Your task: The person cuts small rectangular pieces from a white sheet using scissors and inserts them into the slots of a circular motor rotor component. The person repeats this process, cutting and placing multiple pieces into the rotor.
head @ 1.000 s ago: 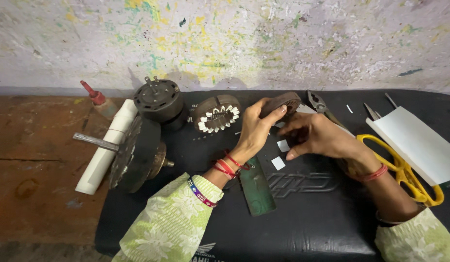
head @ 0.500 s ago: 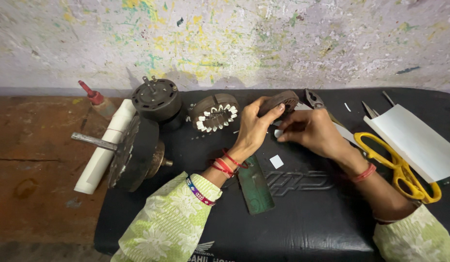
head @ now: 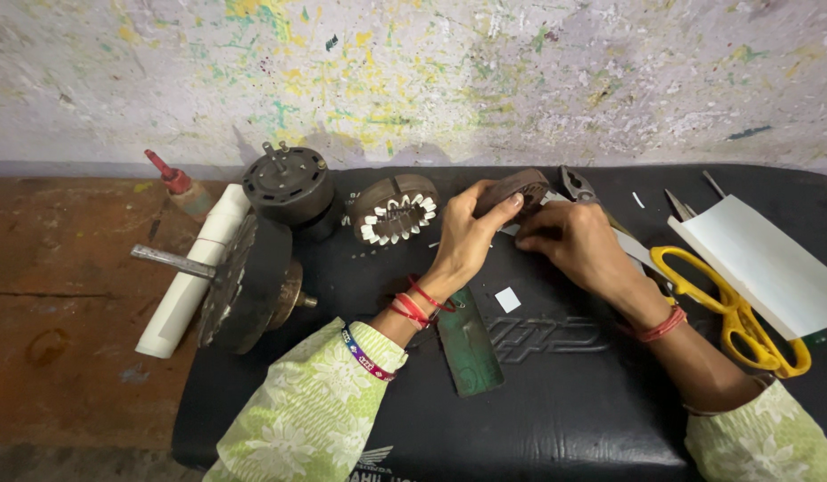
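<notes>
Left to right: white roll (head: 192, 272) on the black pad's (head: 565, 419) left edge. Left hand (head: 467, 234) grips dark stator ring (head: 513, 190) near far edge. Right hand (head: 578, 241), up from the paper scraps a second ago, pinches at it; contents hidden.

This was a small repair workshop for electric motors, worked at floor level. A black padded vinyl seat cushion (head: 556, 402) served as the bench, laid on a worn reddish-brown floor (head: 57, 295) against a paint-splattered plaster wall (head: 431, 71) at twelve o'clock. At ten o'clock lay a dark round motor housing (head: 289, 187) and a stripped stator ring with white insulation slots (head: 396, 210). At three o'clock lay yellow-handled scissors (head: 726, 303), and at one o'clock steel pliers (head: 578, 186).
</notes>
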